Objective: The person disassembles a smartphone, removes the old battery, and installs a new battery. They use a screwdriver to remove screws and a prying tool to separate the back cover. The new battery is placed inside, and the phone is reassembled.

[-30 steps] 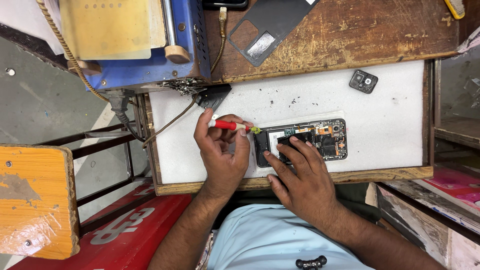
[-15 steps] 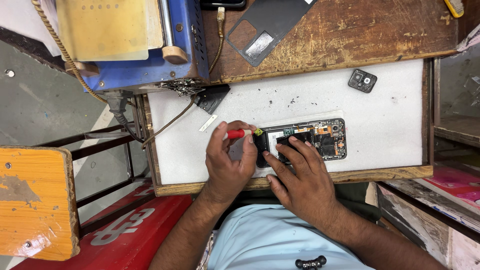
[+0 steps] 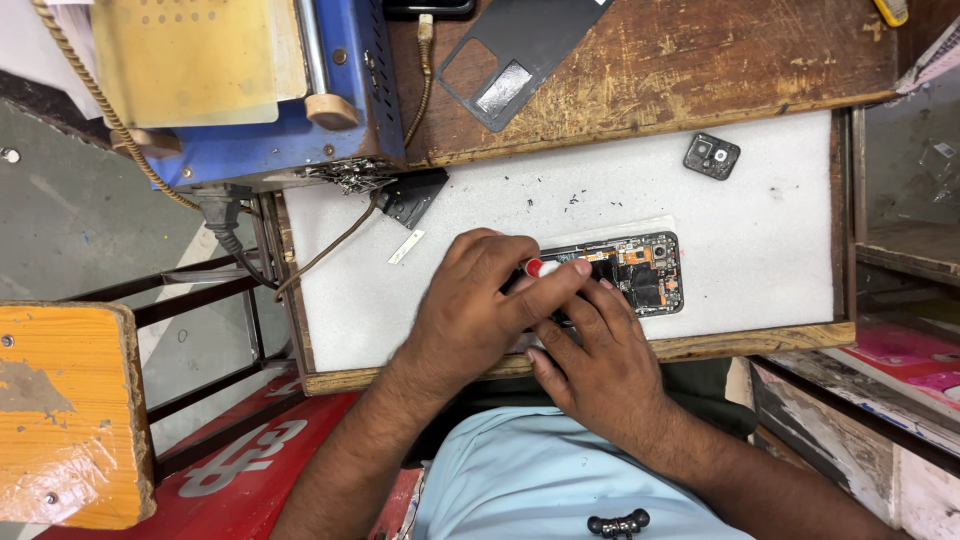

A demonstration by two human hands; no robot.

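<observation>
An opened phone (image 3: 640,272) with its back off lies on a white foam mat (image 3: 770,250), showing circuit boards and black parts. My left hand (image 3: 470,315) is closed around a small red-handled screwdriver (image 3: 536,267), whose tip end sits at the phone's left end. My right hand (image 3: 600,365) rests on the mat's near edge, with its fingers pressed on the phone's lower left part. The hands cover the left half of the phone.
A dark phone back cover (image 3: 525,55) lies on the wooden bench top. A small black camera frame (image 3: 711,156) and loose tiny screws (image 3: 572,200) sit on the mat. A blue machine (image 3: 350,90) with cables stands at the upper left. An orange stool (image 3: 60,410) is at the left.
My left hand has shifted right with the screwdriver, from beside the phone to over its left end. My right hand has stayed on the phone.
</observation>
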